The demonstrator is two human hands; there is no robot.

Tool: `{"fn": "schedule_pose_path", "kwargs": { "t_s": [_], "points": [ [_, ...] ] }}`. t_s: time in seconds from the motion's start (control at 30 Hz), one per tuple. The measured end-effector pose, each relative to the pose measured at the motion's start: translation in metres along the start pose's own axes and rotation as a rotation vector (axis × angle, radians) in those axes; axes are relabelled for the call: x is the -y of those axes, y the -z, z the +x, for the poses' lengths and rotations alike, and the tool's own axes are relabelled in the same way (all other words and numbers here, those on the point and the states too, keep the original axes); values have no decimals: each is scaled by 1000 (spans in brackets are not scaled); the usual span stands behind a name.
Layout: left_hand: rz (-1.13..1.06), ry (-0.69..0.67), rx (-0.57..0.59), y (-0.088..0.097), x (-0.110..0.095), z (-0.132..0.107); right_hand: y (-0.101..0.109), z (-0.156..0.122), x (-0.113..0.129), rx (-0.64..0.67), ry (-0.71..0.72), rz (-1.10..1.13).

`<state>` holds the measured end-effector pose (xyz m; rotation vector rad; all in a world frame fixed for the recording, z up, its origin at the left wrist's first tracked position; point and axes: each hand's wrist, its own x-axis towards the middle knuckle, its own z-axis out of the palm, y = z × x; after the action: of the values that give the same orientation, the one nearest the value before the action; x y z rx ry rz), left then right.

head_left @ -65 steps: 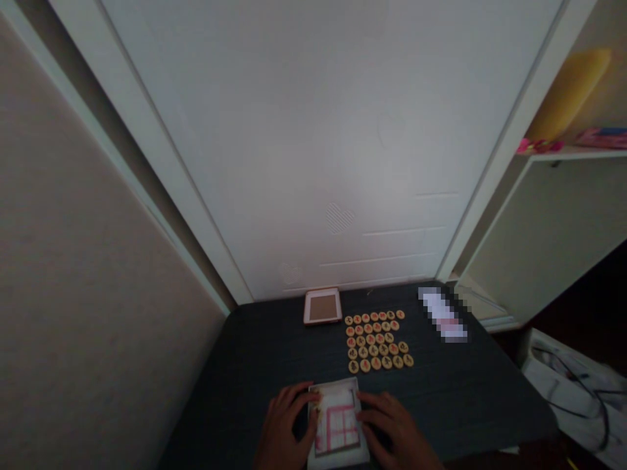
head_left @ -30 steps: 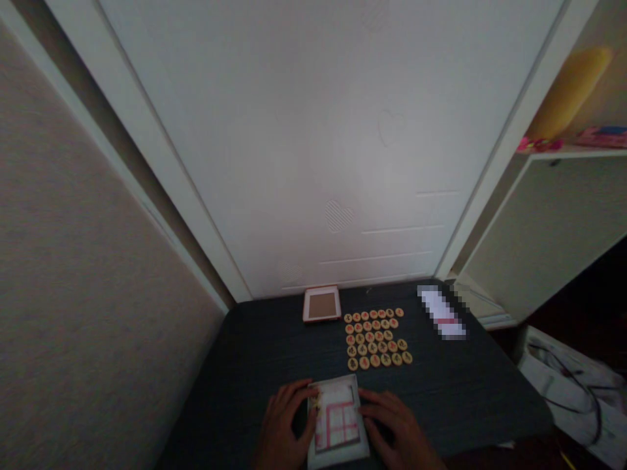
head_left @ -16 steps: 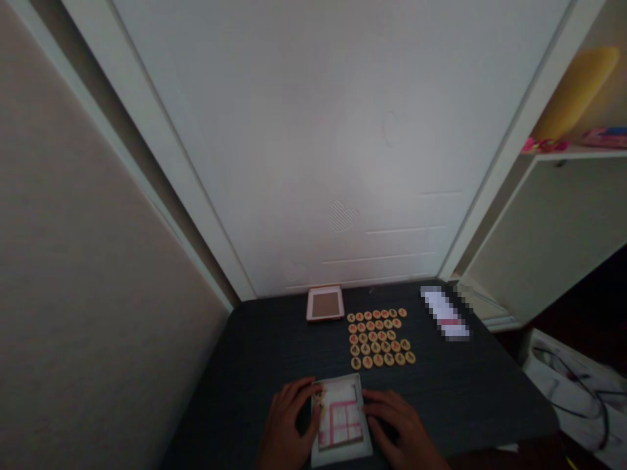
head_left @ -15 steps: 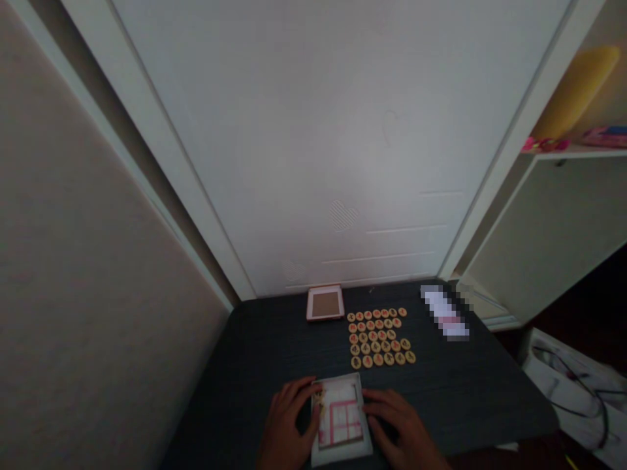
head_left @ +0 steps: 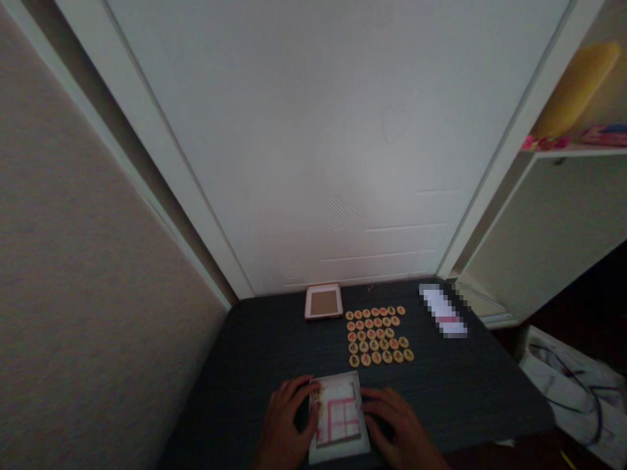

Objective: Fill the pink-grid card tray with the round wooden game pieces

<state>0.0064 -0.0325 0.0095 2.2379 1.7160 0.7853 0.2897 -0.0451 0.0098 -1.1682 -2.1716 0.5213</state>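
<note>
A shallow white box (head_left: 337, 450) lies at the near edge of the dark table, with a folded white sheet with pink lines (head_left: 343, 418) in it. My left hand (head_left: 289, 421) grips the box's left side, its fingertips and thumb at the rim. On the opposite side, my right hand (head_left: 394, 421) holds the right edge with bent fingers. Beyond the box, round wooden Chinese chess pieces (head_left: 376, 334) with red and dark characters lie in several rows. The underside of the box is hidden.
A small box with a brown panel (head_left: 324, 303) stands at the table's back, against the white heart-patterned panel (head_left: 343, 130). A blurred-out white and pink item (head_left: 443, 310) lies back right. Right of the table (head_left: 245, 365) is a white container with cables (head_left: 573, 385).
Both hands keep their grip on the white box, which stays in place. The view has shifted very slightly; the chess pieces have not moved.
</note>
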Motion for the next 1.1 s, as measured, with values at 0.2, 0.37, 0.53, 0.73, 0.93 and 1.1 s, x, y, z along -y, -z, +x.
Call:
{"fn": "schedule_pose_path", "kwargs": {
  "t_s": [0.2, 0.37, 0.53, 0.73, 0.93, 1.1],
  "points": [
    [-81, 46, -12, 3, -3, 0, -3, 0, -7, -23, -9, 53],
    [-143, 81, -42, 3, 0, -3, 10, 22, -17, -132, 35, 68],
    [-151, 67, -32, 1, 5, -3, 42, 86, -30, -116, 20, -58],
    [-149, 74, -37, 0, 6, -4, 54, 180, -66, 54, -57, -225],
    [-187, 86, -76, 0, 8, -5, 41, 220, -93, 223, -72, -265],
    [-203, 78, -97, -2, 12, -4, 29, 231, -100, 307, -104, -263]
  ]
}}
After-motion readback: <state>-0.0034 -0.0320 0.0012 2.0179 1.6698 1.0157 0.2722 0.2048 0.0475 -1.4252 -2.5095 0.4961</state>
